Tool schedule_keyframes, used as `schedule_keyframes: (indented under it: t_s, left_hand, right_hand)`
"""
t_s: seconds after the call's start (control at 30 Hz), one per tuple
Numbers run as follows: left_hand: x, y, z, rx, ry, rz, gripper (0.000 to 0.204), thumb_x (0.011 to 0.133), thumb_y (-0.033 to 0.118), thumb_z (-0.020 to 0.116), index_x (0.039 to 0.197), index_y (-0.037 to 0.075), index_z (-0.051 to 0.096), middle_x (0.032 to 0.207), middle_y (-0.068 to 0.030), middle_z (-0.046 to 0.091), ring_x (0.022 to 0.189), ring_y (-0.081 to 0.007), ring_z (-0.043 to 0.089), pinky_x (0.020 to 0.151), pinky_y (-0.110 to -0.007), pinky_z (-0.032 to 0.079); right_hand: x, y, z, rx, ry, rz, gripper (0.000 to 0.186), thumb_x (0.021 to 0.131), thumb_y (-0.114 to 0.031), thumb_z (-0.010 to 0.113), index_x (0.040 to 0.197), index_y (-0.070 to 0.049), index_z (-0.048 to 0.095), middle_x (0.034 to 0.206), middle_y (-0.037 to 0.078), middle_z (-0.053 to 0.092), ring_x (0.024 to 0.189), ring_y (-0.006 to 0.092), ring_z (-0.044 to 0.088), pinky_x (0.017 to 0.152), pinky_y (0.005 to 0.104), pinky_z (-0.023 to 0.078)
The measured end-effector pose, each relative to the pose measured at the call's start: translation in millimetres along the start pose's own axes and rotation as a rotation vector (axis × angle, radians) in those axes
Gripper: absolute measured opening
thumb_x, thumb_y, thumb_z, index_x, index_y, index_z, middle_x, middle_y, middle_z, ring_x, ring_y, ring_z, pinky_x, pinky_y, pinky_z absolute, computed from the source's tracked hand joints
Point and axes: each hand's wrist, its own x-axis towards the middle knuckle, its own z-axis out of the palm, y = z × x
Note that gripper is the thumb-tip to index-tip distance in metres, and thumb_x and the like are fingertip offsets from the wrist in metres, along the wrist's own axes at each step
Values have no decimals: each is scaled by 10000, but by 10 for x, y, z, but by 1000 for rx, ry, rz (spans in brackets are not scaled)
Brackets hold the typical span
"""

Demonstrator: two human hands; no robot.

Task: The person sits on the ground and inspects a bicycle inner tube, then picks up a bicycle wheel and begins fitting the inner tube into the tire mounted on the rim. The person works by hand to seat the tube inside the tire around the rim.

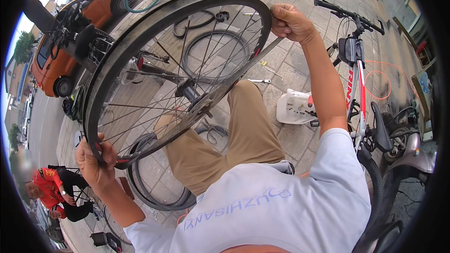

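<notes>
A spoked bicycle wheel (pixel 188 93) with a black rim and dark hub is held up, tilted, in front of my chest and above my knees. Closed around the rim's lower left edge are the thumb and fingers of my left hand (pixel 96 161). My right hand (pixel 293 22) grips at the upper right edge, its fingers curled in a fist. A thin dark strip (pixel 269 47) runs from below that fist down along the wheel; whether it is part of the tyre I cannot tell.
A loose tyre (pixel 245 49) and a coil of black tyres (pixel 164 204) lie on the paving. A wrench (pixel 259 81) and a cut white jug (pixel 291 108) are near my knee. Right stands a red-and-white bicycle (pixel 361 86); left, a seated person (pixel 50 187) and an orange car (pixel 101 9).
</notes>
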Motion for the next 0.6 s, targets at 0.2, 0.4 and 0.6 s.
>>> schedule_keyframes:
  t_s: [0.2, 0.4, 0.6]
  left_hand:
    - [167, 29, -19, -22, -97, -16, 464, 1116, 324, 552, 1255, -117, 593, 689, -97, 565, 459, -101, 420, 406, -216, 324]
    - [275, 1, -112, -48, -96, -36, 500, 1089, 349, 595, 1282, -112, 577, 697, -89, 556, 450, -94, 397, 404, -214, 314]
    - [413, -26, -253, -90, -181, -60, 451, 1111, 307, 546, 1338, -83, 556, 729, -46, 549, 447, -79, 384, 421, -219, 318]
  right_hand:
    - [80, -33, 54, -139, 58, -57, 290, 1021, -307, 743, 984, -31, 663, 801, 1, 573, 537, 27, 455, 477, 199, 381]
    - [282, 126, -384, -10, 22, 125, 242, 1031, -309, 707, 1082, -77, 661, 778, 42, 639, 590, 144, 597, 506, 300, 472]
    - [294, 468, -245, 51, -3, 27, 216, 1057, -290, 685, 1067, -77, 657, 794, -17, 563, 553, 27, 424, 520, 219, 397]
